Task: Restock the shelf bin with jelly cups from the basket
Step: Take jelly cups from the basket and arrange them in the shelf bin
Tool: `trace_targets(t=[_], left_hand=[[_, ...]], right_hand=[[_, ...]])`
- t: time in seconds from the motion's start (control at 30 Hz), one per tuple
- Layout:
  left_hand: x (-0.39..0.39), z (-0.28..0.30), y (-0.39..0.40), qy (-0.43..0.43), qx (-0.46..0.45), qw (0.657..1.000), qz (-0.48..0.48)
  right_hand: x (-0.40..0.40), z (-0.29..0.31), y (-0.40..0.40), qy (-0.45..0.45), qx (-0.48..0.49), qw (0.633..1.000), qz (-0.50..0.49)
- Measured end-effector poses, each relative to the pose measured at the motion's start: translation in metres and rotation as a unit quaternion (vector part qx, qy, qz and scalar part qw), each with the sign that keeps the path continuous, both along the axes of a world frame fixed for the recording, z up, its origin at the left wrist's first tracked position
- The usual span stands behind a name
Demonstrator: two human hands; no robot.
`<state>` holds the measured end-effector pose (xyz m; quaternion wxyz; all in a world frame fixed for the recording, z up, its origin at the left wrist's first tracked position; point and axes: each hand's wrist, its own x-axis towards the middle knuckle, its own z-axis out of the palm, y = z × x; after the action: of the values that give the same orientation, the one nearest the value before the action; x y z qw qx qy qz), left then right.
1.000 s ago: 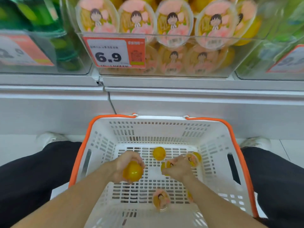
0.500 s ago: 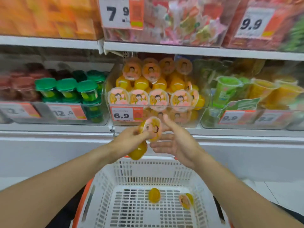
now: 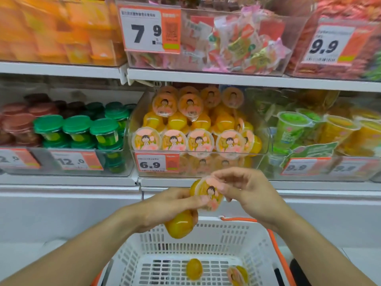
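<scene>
Yellow jelly cups fill a clear bin (image 3: 266,139) on the middle shelf, behind the 6.9 tag (image 3: 157,162); front row stands lids-out, more heaped behind, so open room looks to be only on top of the heap, under the upper shelf edge (image 3: 226,78). Left hand (image 3: 165,205) carries two at once: lower cup (image 3: 179,227) tucked in the curled palm, dome pointing down, and its fingers (image 3: 198,200) touch the near edge of the upper cup (image 3: 208,194), probably to save a trip. Right hand (image 3: 245,187) pinches that upper cup at the lid rim with thumb and forefinger, other fingers loosely bent; lid tilted toward the camera. Both hands meet just below and in front of the bin's front wall, above the basket (image 3: 206,242). Looks like a handover so the right hand can place one cup while the left keeps the other. Two more cups lie in the basket: bare one (image 3: 194,268) mid-floor, lidded one (image 3: 237,274) right of it, apart. Path up is open; front lip must be cleared, and the heap could slide if pushed. Green tubs (image 3: 76,130) sit left, green and orange cups (image 3: 292,129) right, in separate bins.
</scene>
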<state>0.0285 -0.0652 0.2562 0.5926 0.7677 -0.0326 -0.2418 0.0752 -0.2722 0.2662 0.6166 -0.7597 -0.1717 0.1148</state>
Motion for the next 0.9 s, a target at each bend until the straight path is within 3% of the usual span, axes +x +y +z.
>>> trace_targets(t=[0.07,0.17,0.3,0.4,0.5,0.6,0.9], left_hand=[[0.001,-0.003,-0.003,0.0,0.013,1.0,0.021],[0.002,-0.003,-0.006,-0.003,-0.039,0.997,0.067],[0.004,-0.001,-0.009,-0.029,-0.101,0.987,0.125],[0.006,0.003,-0.016,-0.036,-0.117,0.984,0.13],[0.01,0.004,-0.02,0.034,-0.183,0.964,0.189],[0.012,0.001,-0.02,0.066,-0.223,0.946,0.226],[0.025,-0.005,-0.018,0.054,-0.236,0.929,0.28]], right_hand=[[0.001,0.001,0.001,-0.018,0.005,1.0,-0.001],[0.002,-0.001,0.003,0.024,0.062,0.997,-0.035],[0.002,0.004,0.006,0.029,0.07,0.996,-0.041],[0.01,0.021,0.012,-0.073,0.014,0.991,-0.113],[0.041,0.049,0.016,-0.203,-0.053,0.956,-0.207],[0.084,0.071,0.025,-0.267,-0.112,0.923,-0.255],[0.163,0.076,0.055,-0.169,-0.182,0.907,-0.339]])
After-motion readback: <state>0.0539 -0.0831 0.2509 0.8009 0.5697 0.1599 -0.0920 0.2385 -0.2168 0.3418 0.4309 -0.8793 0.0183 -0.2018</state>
